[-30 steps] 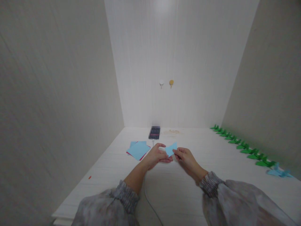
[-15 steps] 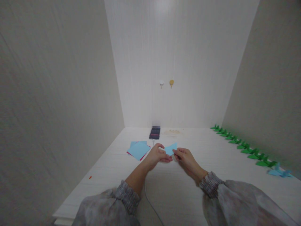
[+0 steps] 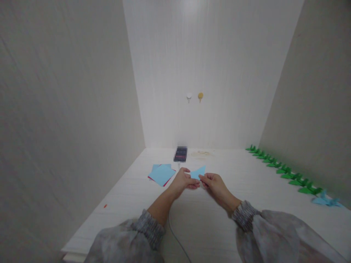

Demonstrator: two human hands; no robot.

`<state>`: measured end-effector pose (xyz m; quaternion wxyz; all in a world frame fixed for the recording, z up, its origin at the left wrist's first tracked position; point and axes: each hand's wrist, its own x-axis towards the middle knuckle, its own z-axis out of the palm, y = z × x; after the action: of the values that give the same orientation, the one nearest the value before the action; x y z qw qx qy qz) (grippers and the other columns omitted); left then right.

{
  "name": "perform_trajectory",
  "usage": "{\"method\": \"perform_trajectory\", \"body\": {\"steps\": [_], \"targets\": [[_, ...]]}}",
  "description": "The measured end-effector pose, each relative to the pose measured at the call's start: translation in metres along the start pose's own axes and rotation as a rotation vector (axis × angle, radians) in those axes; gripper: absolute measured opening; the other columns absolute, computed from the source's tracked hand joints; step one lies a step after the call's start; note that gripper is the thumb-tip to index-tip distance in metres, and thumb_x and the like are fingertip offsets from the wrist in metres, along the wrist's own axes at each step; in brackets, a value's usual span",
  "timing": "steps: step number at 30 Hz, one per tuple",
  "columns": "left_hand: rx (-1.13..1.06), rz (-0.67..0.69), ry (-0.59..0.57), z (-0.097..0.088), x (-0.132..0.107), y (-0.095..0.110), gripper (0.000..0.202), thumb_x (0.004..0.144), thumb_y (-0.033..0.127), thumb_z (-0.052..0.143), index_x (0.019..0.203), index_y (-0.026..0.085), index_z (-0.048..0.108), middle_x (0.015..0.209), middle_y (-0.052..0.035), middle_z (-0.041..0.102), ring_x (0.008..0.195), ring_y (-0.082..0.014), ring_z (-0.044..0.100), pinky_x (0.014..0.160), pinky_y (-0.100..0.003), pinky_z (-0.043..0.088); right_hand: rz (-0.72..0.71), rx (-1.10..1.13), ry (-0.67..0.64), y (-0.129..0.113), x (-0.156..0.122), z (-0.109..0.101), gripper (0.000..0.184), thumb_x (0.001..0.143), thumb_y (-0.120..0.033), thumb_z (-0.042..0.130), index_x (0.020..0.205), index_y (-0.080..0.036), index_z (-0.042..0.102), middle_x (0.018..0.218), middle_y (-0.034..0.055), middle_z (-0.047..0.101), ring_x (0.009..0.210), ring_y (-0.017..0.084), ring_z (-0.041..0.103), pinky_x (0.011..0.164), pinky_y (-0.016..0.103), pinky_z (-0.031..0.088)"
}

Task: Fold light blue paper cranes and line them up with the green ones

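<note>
A small piece of folded light blue paper [image 3: 197, 172] is held up between my two hands over the white table. My left hand [image 3: 184, 182] grips its lower left part, thumb and fingers closed on it. At the lower right edge, the thumb and fingertips of my right hand [image 3: 213, 182] pinch the same paper. My fingers hide part of its lower edge, so the fold there does not show fully. Left of my left hand lies a stack of square paper sheets [image 3: 162, 174], light blue on top with red edges showing beneath.
A phone-like dark device [image 3: 180, 154], blurred, leans at the back with a white cable [image 3: 175, 235] running forward. Along the right wall stands a row of green folded paper figures [image 3: 285, 171], with a light blue one [image 3: 326, 199] nearest. Two hooks [image 3: 200, 96] hang on the back wall.
My right hand's fingertips have shifted slightly left along the blue paper, closer to my left hand. The paper's position has moved a little left too.
</note>
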<state>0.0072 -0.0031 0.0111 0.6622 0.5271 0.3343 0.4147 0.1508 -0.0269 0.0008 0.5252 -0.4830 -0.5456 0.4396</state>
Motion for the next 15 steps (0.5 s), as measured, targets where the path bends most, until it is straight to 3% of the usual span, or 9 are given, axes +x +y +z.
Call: {"method": "perform_trajectory", "body": {"steps": [7, 15], "targets": [[0.036, -0.010, -0.008, 0.0000, 0.0029, 0.0003, 0.061, 0.047, 0.018, 0.073, 0.088, 0.017, 0.027, 0.061, -0.0024, 0.061, 0.049, -0.0162, 0.058, 0.052, -0.029, 0.046, 0.008, 0.100, -0.118, -0.0014, -0.0026, 0.0034, 0.022, 0.062, -0.034, 0.059, 0.056, -0.014, 0.055, 0.051, -0.0015, 0.052, 0.046, 0.008, 0.041, 0.046, 0.021, 0.029], [0.003, 0.033, -0.055, -0.0057, 0.0035, -0.0002, 0.059, 0.049, 0.017, 0.071, 0.088, 0.018, 0.026, 0.058, 0.0005, 0.059, 0.050, -0.0162, 0.059, 0.056, -0.031, 0.047, 0.040, 0.250, -0.112, -0.0064, -0.0043, 0.0025, 0.030, 0.063, -0.039, 0.058, 0.050, -0.012, 0.056, 0.050, 0.0016, 0.055, 0.046, 0.009, 0.044, 0.049, 0.022, 0.033]]}}
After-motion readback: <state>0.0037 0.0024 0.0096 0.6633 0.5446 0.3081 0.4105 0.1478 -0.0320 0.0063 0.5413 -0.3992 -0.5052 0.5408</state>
